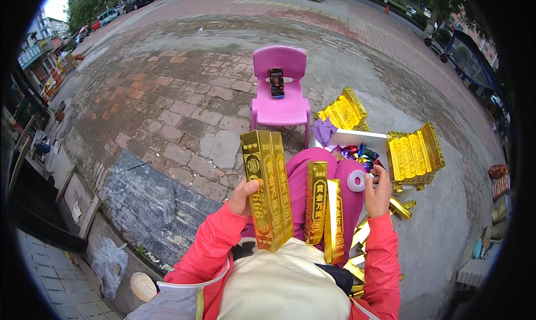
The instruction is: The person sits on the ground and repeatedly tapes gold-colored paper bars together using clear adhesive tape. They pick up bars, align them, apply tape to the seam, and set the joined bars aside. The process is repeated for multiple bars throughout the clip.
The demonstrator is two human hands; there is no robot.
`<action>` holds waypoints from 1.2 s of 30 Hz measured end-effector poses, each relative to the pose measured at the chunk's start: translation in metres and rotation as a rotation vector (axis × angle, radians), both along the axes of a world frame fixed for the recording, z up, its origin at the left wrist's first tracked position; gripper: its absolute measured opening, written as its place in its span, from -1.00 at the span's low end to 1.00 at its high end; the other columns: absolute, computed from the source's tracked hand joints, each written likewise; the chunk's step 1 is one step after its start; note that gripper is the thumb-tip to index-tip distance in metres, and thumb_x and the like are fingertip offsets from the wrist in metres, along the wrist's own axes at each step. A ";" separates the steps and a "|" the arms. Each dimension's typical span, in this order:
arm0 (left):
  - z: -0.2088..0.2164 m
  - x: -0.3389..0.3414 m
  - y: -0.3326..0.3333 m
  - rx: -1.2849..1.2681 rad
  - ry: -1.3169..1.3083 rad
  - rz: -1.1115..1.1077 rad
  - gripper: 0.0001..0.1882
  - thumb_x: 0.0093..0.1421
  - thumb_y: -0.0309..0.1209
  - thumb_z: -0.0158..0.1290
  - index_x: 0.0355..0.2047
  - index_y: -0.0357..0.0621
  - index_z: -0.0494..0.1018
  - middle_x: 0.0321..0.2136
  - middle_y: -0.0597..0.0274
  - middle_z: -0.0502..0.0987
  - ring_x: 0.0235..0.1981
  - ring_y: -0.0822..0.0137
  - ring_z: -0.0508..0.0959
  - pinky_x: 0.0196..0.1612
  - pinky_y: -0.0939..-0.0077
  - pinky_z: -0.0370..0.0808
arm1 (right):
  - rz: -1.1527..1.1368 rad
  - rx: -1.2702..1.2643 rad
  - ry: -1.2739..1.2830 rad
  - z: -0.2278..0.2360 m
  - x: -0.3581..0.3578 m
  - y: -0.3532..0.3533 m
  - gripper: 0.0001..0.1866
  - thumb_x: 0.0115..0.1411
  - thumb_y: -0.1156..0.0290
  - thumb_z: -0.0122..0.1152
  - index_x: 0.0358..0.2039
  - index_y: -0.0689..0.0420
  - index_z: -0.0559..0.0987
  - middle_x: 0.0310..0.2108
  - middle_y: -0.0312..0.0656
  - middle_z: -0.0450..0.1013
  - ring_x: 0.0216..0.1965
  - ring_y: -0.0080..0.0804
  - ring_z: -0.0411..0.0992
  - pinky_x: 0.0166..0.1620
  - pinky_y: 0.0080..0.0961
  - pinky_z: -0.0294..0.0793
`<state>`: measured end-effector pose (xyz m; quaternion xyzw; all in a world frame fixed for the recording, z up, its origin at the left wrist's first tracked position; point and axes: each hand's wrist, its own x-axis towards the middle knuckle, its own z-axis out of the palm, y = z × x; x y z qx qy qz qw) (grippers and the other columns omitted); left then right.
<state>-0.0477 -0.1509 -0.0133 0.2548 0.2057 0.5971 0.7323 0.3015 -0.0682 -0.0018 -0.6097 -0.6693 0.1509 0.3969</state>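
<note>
Gold foil box: long bar shape, upright, long axis vertical, top end pointing away from the person; gripped low on its side by the left hand. Right hand: fingers curled around a white tape roll, to the right. Two more gold boxes stand between the hands.

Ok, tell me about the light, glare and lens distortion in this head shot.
Head view: soft, even daylight with only faint shadows on the brick pavement; bright sheen on the gold box in the left hand and on the stacked gold boxes beyond the right hand; strong fisheye bending toward the rim, with black corners; the centre is sharp, the far street softer.
</note>
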 end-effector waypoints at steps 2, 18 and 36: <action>-0.003 0.001 -0.003 -0.024 0.019 0.037 -0.27 0.20 -0.10 0.21 0.27 -0.22 0.28 0.03 0.11 0.53 -0.01 0.25 0.60 0.06 0.32 0.59 | -0.036 -0.024 0.120 -0.010 0.004 0.012 -0.63 0.36 0.31 0.17 0.07 0.29 0.46 -0.12 -0.08 0.48 -0.30 -0.43 0.46 -0.23 -0.45 0.51; -0.019 -0.001 -0.006 -0.056 -0.034 -0.013 -0.35 0.29 -0.14 0.13 0.27 -0.27 0.31 0.09 0.04 0.55 0.04 0.19 0.60 0.14 0.24 0.55 | 0.101 -0.119 -0.272 -0.021 -0.003 0.000 -0.10 0.11 0.07 0.42 0.30 0.31 0.22 0.21 0.13 0.28 0.23 0.10 0.25 0.25 -0.10 0.31; -0.007 -0.017 0.010 0.025 -0.113 0.029 -0.32 0.29 -0.11 0.12 0.29 -0.27 0.28 0.12 -0.02 0.52 0.06 0.11 0.60 0.17 0.15 0.54 | 0.327 0.171 -0.049 0.016 -0.056 -0.067 -0.74 0.17 0.64 0.16 -0.09 0.25 0.50 -0.29 -0.07 0.43 -0.36 -0.25 0.42 -0.23 -0.39 0.44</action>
